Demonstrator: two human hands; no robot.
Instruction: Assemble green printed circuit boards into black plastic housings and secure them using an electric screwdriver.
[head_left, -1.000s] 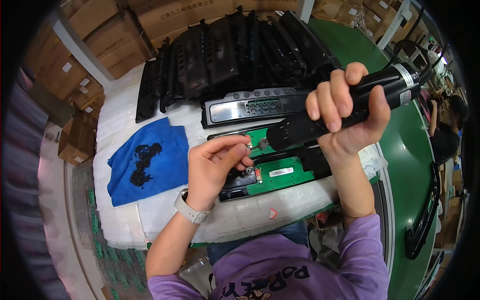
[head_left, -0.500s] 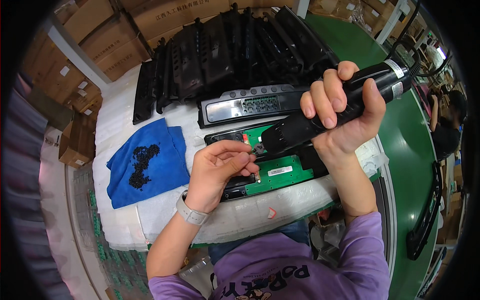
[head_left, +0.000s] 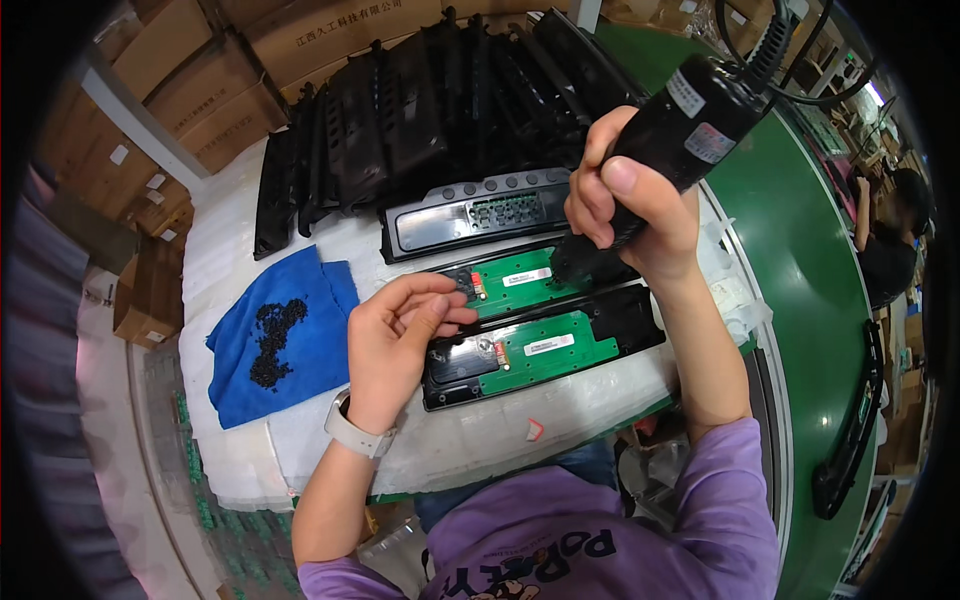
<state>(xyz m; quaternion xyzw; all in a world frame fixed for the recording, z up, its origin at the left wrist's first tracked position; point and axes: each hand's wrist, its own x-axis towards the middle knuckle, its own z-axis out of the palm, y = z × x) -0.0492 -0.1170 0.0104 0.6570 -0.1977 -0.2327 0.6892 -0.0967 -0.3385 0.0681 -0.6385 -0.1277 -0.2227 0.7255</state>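
Note:
My right hand (head_left: 645,215) grips a black corded electric screwdriver (head_left: 695,125), tilted with its lower end down at the right part of a green circuit board (head_left: 520,278). That board lies in the farther of two black plastic housings; the tool's tip is blurred and dark. Loosely bent, with fingers apart, my left hand (head_left: 395,325) hovers at the left end of the same housing, and nothing shows in its fingers. Nearer to me, a second housing holds another green board (head_left: 545,350). Left of my left hand, small black screws (head_left: 275,345) are heaped on a blue cloth (head_left: 235,345).
A black panel with a row of buttons (head_left: 430,228) lies beyond the housings. Behind it, several black housings (head_left: 400,120) stand stacked. White foam sheeting (head_left: 300,440) covers the bench. The tool's cable (head_left: 770,50) rises at the upper right, and another person (head_left: 890,240) is at the far right.
My left hand has drawn back leftward from the screwdriver's tip and loosened its pinch. My right hand has tipped the screwdriver steeper and brought its end down onto the farther board.

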